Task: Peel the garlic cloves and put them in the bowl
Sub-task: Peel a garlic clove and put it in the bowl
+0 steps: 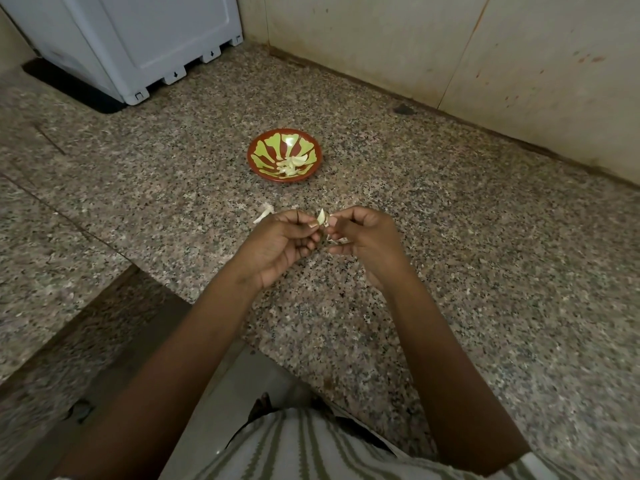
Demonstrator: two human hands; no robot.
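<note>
One granite surface [450, 244] carries the patterned bowl [260, 160], which already holds peeled cloves [291, 164], so I judge peeling is mid-way. My left hand [277, 244] and right hand [367, 237] both pinch a garlic clove [321, 217] between them, near me and short of the bowl. Its long axis is roughly upright with the tip pointing up; next I'd strip any remaining skin.

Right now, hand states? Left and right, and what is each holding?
Left hand: closed, fingers pinching the garlic clove.
Right hand: closed, fingers pinching the same garlic clove from the other side.
</note>
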